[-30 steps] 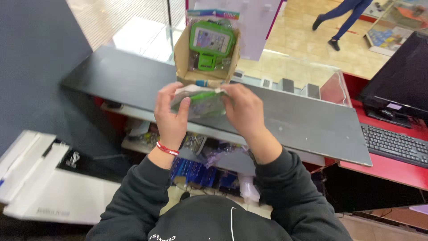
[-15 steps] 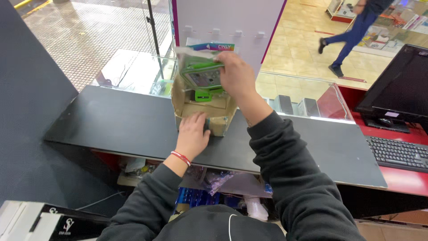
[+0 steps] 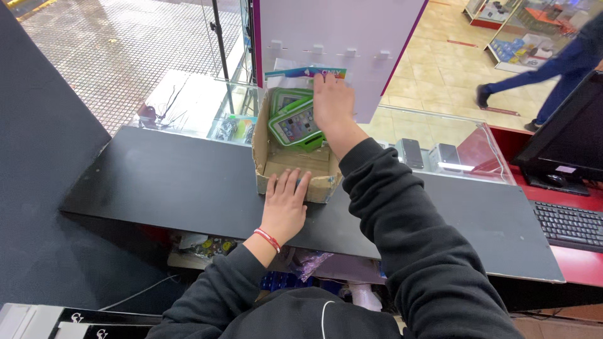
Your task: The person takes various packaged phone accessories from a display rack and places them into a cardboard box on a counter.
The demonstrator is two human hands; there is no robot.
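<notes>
The left hand (image 3: 286,204) lies flat, fingers spread, against the near wall of an open cardboard box (image 3: 295,164) that stands on the black table (image 3: 176,182); its grip closes on nothing. The right hand (image 3: 333,105) reaches over the far end of the box, fingers pressed on the packaged green phone armband (image 3: 294,125) that leans upright inside, at the far end. To the right, a keyboard (image 3: 568,225) sits on a red desk.
</notes>
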